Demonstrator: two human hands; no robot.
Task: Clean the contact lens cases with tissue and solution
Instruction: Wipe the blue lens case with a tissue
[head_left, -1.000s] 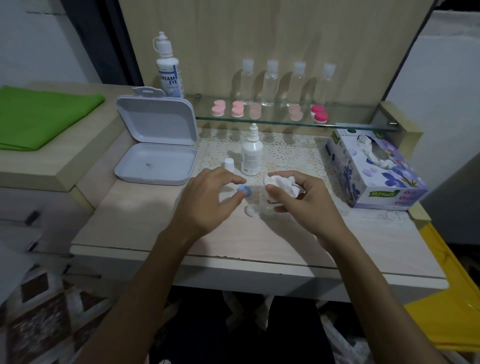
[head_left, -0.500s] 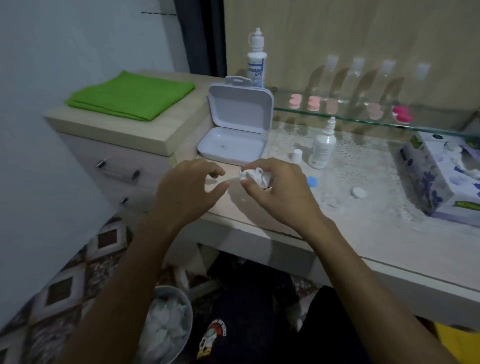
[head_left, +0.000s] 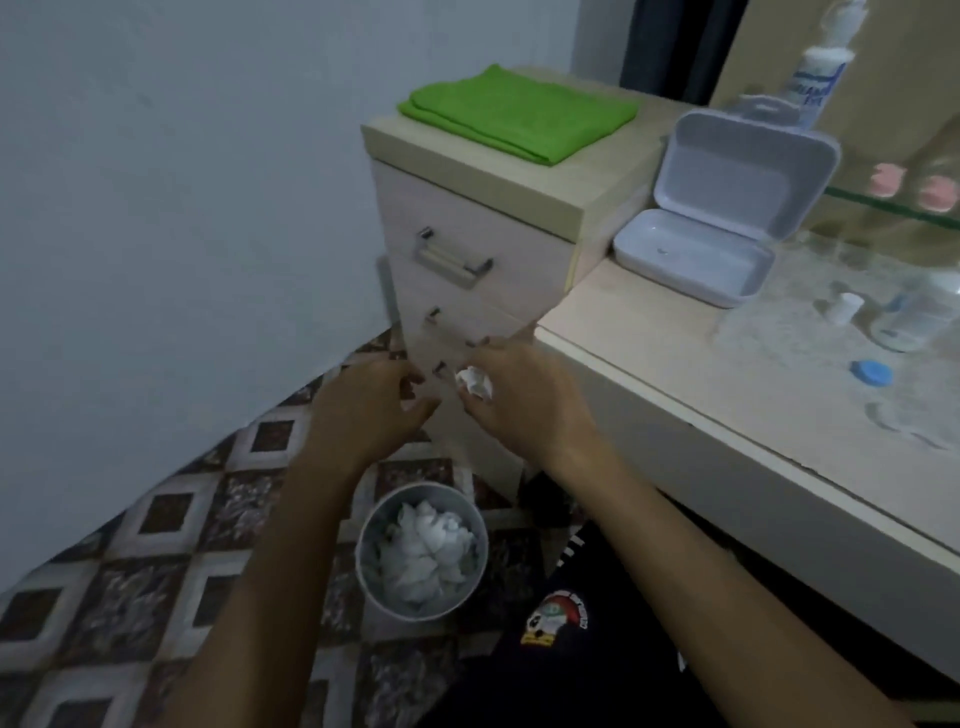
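Apparently crumpled tissue (head_left: 474, 383) sits pinched in right hand (head_left: 524, 397) fingertips.

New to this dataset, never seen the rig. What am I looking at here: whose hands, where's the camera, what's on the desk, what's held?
There is no machine: a person works bare-handed, and one head-worn camera looks down at the hands. The right hand has a crumpled tissue in its grip, off the desk edge and up-frame of a bin of used tissues on the floor. The left hand holds nothing, fingers loosely curled. On the desk lie an open white box, a blue cap, a small white cap and a small bottle. A green cloth lies on the drawer unit.
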